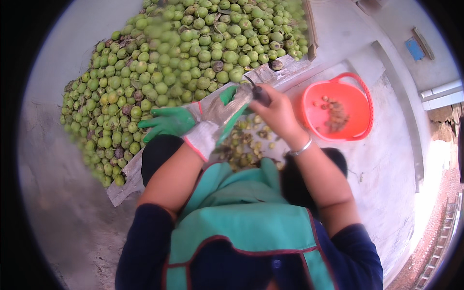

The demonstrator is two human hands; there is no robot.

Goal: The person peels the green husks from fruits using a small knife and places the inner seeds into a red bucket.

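Observation:
My left hand wears a pale work glove with green patches and is raised between my knees. Its fingers are blurred and partly hidden, so whether they grip anything is unclear. Against its outer side, over my left knee, lies another green glove with a pale, red-edged cuff. My bare right hand is closed around the dark handle of a small knife, its thin curved blade pointing up and left, close by the left glove's fingertips. Below both hands, cut green husk pieces are scattered on the ground.
A big heap of green-husked walnuts spreads from the far side to the left, edged by a board. On my right stands a red plastic basket with brown nuts inside. My teal apron covers my lap.

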